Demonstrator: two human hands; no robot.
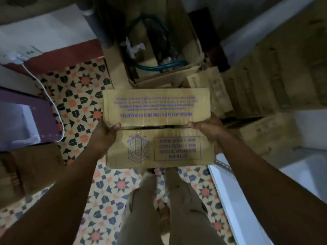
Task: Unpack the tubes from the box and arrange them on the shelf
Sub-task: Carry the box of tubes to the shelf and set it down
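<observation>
A closed brown cardboard box with purple print hangs in the air over the patterned floor, its two top flaps meeting in a seam across the middle. My left hand grips its left side, thumb on the top near the seam. My right hand grips the right side the same way. No tubes show; the box's contents are hidden. A white shelf edge runs along the lower right.
An open carton holding a teal hose stands ahead. Stacked cartons fill the right side. A purple-and-white object with a white cable sits at left, another carton below it. My legs stand on the tiled floor.
</observation>
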